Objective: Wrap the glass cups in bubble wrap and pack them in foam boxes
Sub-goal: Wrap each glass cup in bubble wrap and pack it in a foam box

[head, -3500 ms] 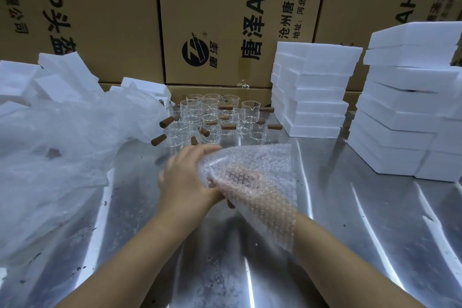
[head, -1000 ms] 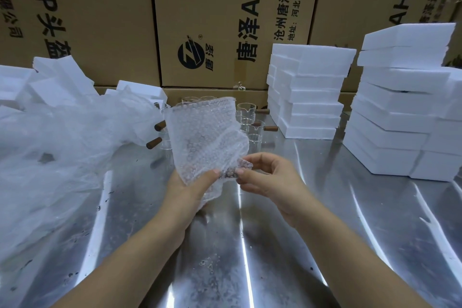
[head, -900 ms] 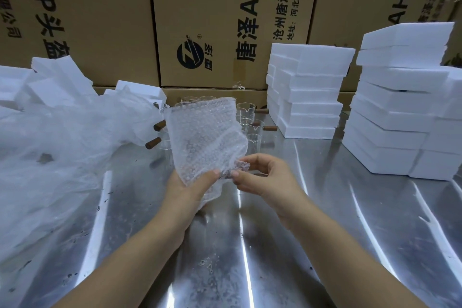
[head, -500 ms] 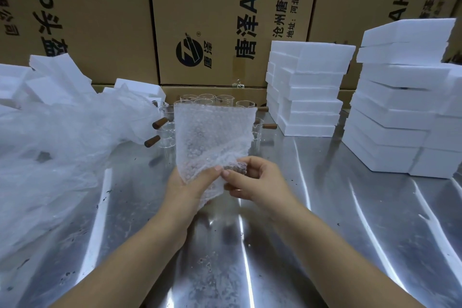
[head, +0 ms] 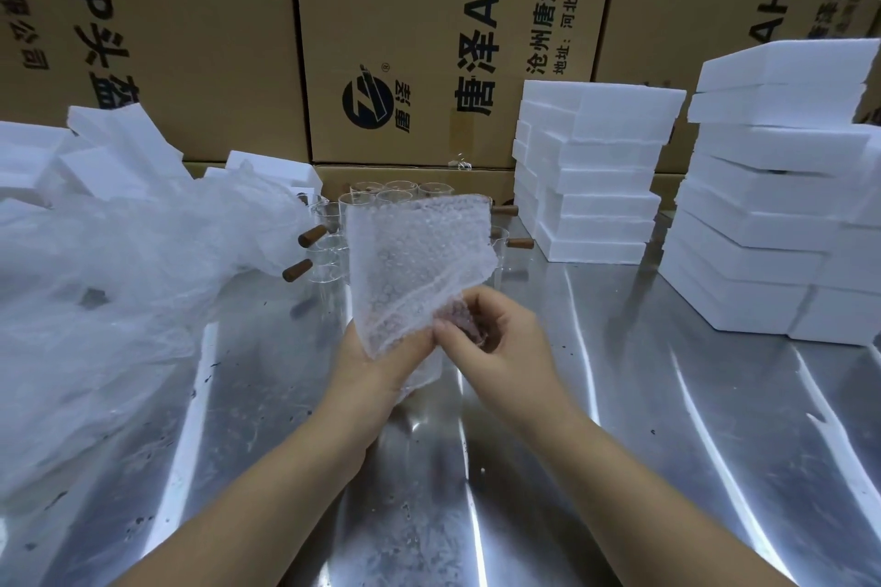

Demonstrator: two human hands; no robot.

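Brown cardboard cartons (head: 429, 38) printed with black characters wall off the back of the room, and in front of them runs a shiny steel desk (head: 667, 396) flecked with dark specks. Over the middle of the desk the person holds a sheet of bubble wrap (head: 410, 262) up off the surface, its upper edge standing upright. The left grip (head: 376, 362) is clenched on the sheet's lower corner, with the wrap draped over its fingers. The right grip (head: 500, 343), fingers curled, pinches the lower right edge just beside it, so the two nearly touch. A darker patch shows through the wrap by the right fingers; I cannot tell what it is.

Behind the sheet, partly hidden by it, a cluster of glass cups (head: 329, 215) stands on the desk, their wooden handles (head: 312, 235) sticking out to the sides. To the left lies a heap of thin clear plastic film (head: 119, 276), with loose white foam pieces (head: 114, 143) behind it. On the right stand two stacks of white foam boxes: one (head: 600, 167) near the cups, a taller one (head: 772, 205) further right.
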